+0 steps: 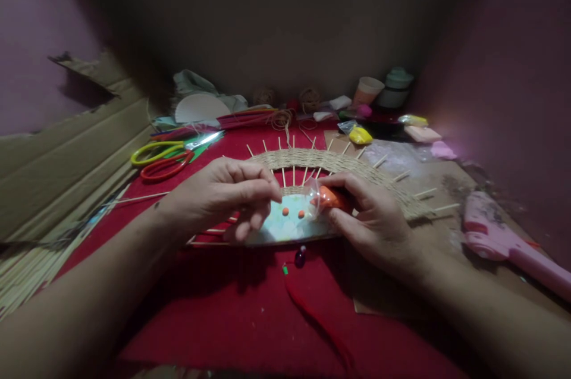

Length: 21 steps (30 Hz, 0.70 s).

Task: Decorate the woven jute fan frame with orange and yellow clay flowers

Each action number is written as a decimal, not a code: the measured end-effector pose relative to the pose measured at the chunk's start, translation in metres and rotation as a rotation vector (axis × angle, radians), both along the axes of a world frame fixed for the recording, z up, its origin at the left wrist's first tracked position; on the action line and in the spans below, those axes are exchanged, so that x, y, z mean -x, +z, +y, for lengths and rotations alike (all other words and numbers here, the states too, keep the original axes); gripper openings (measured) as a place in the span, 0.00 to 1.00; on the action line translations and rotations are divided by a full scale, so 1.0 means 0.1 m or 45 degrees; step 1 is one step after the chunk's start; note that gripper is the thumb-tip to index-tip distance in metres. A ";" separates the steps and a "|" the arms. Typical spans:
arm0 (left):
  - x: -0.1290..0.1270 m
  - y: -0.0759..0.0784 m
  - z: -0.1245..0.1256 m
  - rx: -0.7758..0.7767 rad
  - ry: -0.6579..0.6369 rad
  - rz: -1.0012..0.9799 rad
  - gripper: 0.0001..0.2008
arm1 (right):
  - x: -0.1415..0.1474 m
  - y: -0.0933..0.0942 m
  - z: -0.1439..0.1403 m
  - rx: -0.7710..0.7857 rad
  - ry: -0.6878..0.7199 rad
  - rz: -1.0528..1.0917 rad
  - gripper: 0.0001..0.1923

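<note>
My right hand (375,218) grips a small clear plastic packet of orange modelling clay (331,197), its open-looking end pointing left. Facing it, my left hand (232,194) has thumb and forefinger pressed together in a pinch; whatever they hold, if anything, is hidden. Between and below the hands lies a half-round woven fan-shaped piece (294,159) with thin sticks poking out past its woven band. At its base is a pale blue panel (279,230) bearing two small orange clay balls, an orange ball (285,211) and another orange ball (301,214).
Scissors (163,156) with yellow and red handles lie left, near cardboard (80,171) and loose sticks (31,272). A pink glue gun (499,236) rests right. A red cord (307,307) lies in front. Yellow clay (360,135) and a paper cup (368,92) are behind.
</note>
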State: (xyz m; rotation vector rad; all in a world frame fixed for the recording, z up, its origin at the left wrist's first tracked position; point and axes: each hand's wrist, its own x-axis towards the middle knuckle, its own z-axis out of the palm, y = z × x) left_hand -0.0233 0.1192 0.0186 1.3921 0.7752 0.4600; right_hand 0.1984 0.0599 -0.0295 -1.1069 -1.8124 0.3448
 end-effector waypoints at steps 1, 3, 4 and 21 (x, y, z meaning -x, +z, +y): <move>0.01 0.00 0.00 -0.055 0.005 0.091 0.04 | 0.00 0.00 0.00 0.004 -0.001 -0.002 0.09; 0.02 0.01 0.01 -0.163 -0.008 0.253 0.04 | 0.00 -0.01 0.00 0.002 -0.002 0.001 0.09; 0.02 0.02 0.02 -0.210 -0.030 0.305 0.04 | 0.00 -0.01 0.00 -0.001 -0.001 0.002 0.09; 0.01 -0.08 0.08 -1.211 -0.360 0.899 0.04 | -0.01 -0.01 0.00 -0.024 -0.001 -0.027 0.09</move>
